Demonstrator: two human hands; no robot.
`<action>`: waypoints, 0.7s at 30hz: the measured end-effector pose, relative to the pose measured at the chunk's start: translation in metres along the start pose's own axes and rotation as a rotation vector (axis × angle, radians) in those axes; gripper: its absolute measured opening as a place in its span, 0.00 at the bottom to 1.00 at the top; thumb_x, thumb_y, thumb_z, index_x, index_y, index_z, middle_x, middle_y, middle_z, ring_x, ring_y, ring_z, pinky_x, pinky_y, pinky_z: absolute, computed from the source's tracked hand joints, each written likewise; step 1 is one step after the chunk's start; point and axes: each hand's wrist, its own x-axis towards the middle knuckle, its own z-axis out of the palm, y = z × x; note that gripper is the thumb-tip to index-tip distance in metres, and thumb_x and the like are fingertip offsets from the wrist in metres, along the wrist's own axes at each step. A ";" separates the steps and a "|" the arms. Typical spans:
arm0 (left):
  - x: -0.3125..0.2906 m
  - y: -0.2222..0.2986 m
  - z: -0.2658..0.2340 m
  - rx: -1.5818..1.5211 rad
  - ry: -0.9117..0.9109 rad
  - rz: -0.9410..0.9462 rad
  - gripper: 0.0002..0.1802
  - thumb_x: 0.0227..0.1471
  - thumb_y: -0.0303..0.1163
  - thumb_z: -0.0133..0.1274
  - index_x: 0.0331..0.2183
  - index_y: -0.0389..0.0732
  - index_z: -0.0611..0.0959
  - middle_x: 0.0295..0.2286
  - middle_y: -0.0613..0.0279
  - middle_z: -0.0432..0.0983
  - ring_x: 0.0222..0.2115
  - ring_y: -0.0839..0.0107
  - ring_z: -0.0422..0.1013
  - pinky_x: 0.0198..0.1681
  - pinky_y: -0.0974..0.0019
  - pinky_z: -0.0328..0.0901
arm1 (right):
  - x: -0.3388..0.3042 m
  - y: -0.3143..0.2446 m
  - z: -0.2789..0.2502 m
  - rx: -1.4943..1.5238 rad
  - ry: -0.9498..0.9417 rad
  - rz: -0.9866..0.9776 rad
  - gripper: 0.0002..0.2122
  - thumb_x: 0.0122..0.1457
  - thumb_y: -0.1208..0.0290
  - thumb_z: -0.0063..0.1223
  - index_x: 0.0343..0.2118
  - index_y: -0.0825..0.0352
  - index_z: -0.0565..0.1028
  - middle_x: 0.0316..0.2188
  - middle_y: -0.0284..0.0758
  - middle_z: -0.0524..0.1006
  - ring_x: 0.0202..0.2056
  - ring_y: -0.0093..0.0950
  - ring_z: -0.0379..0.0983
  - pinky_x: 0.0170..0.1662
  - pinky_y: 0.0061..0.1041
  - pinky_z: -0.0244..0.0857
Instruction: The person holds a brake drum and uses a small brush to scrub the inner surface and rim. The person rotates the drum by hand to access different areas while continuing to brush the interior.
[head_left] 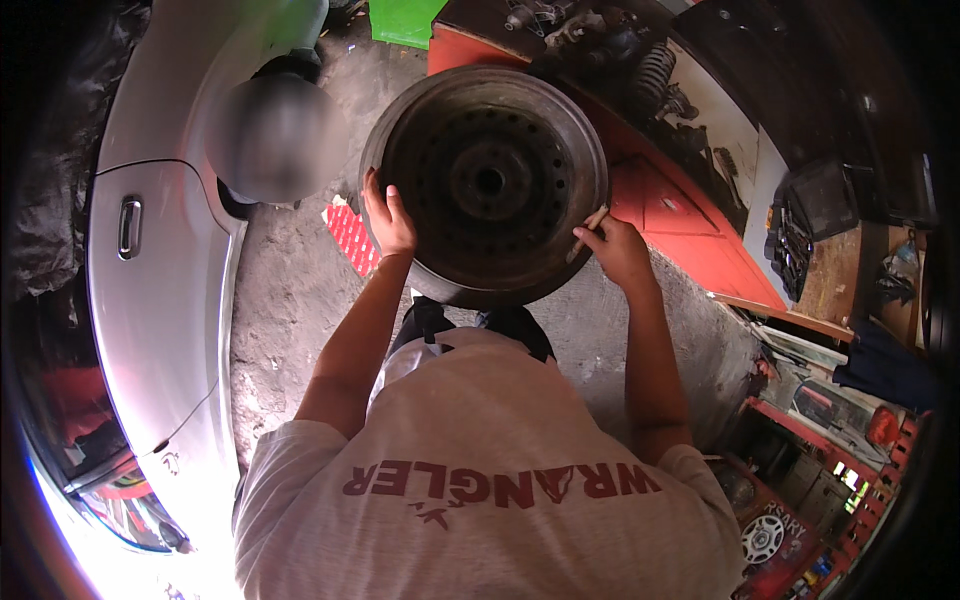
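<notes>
A dark, bare steel wheel rim (470,215) fills the space in front of me, its open face towards me with a ring of small holes around the hub hole. At its left edge my left hand (388,222) is closed on the lip, thumb inside and fingers outside. On the right side my right hand (618,250) pinches a small pale stick-like piece (597,217) against the lip; its exact kind is unclear. A light smear (573,250) shows on the rim just beside that hand.
A silver car (160,280) stands at the left, its front wheel (240,195) blurred. On the right is a red bench (670,210) carrying greasy parts, a coil spring (655,75) and a black tool case (790,245). A red patterned box (352,235) lies on the concrete floor (290,300).
</notes>
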 end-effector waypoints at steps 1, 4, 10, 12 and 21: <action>0.001 -0.002 0.000 0.002 0.003 0.005 0.28 0.64 0.44 0.38 0.56 0.33 0.67 0.58 0.44 0.61 0.62 0.49 0.54 0.66 0.51 0.41 | -0.001 -0.009 0.002 -0.043 -0.037 0.060 0.15 0.56 0.60 0.61 0.35 0.70 0.78 0.30 0.43 0.80 0.33 0.36 0.79 0.38 0.33 0.68; 0.000 -0.002 0.002 -0.012 -0.015 -0.010 0.29 0.64 0.45 0.37 0.56 0.33 0.67 0.58 0.44 0.61 0.63 0.49 0.52 0.67 0.50 0.40 | -0.005 -0.021 0.015 -0.048 -0.097 0.066 0.15 0.55 0.60 0.62 0.37 0.69 0.78 0.29 0.43 0.80 0.33 0.36 0.79 0.39 0.32 0.68; 0.001 0.003 0.002 -0.031 -0.015 -0.007 0.29 0.64 0.46 0.37 0.56 0.34 0.68 0.58 0.45 0.61 0.63 0.50 0.52 0.67 0.50 0.39 | 0.000 0.002 0.075 0.463 0.245 -0.084 0.14 0.56 0.61 0.61 0.34 0.69 0.78 0.27 0.43 0.79 0.32 0.36 0.79 0.37 0.32 0.69; 0.000 0.001 0.004 -0.011 -0.009 -0.013 0.29 0.64 0.46 0.37 0.56 0.33 0.68 0.58 0.44 0.61 0.63 0.49 0.52 0.66 0.50 0.40 | -0.003 0.017 0.065 0.493 0.346 -0.023 0.13 0.56 0.62 0.61 0.36 0.69 0.78 0.27 0.42 0.80 0.32 0.33 0.79 0.37 0.30 0.69; -0.004 0.003 0.004 -0.001 0.109 0.027 0.28 0.64 0.42 0.41 0.56 0.30 0.67 0.56 0.44 0.64 0.59 0.50 0.58 0.63 0.56 0.51 | 0.004 0.043 0.070 0.359 0.075 -0.105 0.14 0.56 0.59 0.60 0.35 0.67 0.79 0.24 0.40 0.80 0.28 0.34 0.79 0.32 0.32 0.69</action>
